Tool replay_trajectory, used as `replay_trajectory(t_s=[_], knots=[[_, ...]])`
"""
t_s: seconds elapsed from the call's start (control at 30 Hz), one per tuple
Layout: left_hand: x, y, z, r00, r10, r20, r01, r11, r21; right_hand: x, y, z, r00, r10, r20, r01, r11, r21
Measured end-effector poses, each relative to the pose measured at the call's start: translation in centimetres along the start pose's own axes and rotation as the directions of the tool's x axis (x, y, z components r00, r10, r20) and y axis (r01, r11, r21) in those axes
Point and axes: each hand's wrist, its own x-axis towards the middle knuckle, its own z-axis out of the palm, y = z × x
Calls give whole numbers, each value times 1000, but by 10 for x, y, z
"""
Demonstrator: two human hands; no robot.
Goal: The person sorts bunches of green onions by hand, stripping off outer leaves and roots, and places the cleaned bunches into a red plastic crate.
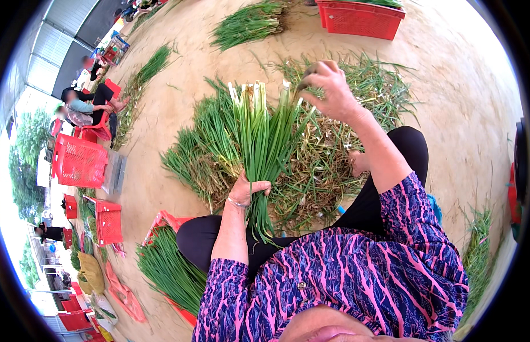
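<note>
My left hand [247, 190] is wrapped round the lower, leafy part of a bunch of green chives [264, 137]. The bunch stands out in front of me, pale trimmed-looking ends up and away, leaf tips hanging over my lap. Beside the pale ends at the right, my right hand [329, 94] has its fingers curled together. Something brownish shows at its fingertips, too small to name. Under the bunch, a heap of untrimmed chives [205, 151] with brown roots lies to the left. Loose leaf and root scraps [322, 165] cover the ground to the right.
A red crate [162, 222] full of chives stands by my left knee. Farther off are a chive pile [251, 24], a red crate [362, 20] at the top and a red basket [80, 161] at the left. Another person [88, 107] sits at the far left.
</note>
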Motion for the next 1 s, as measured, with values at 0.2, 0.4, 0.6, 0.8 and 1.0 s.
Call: replay_trajectory(t_s=[0.2,0.4,0.6,0.8,1.0], knots=[[-2,4,3,999,-26,18,26,999,27,-11,-15,26,997,-81,8,81,992,-91],[-6,8,2,998,-38,46,37,999,6,-13,-21,24,999,-39,14,40,995,-95],[-4,13,9,993,63,98,-57,996,-71,-16,-21,33,993,-65,97,64,998,10],[-1,4,1,997,76,34,-72,991,-114,-10,-16,26,997,-54,-59,59,995,86],[2,1,-8,998,65,-18,-67,989,-134,-8,-23,14,978,-128,163,95,976,195]])
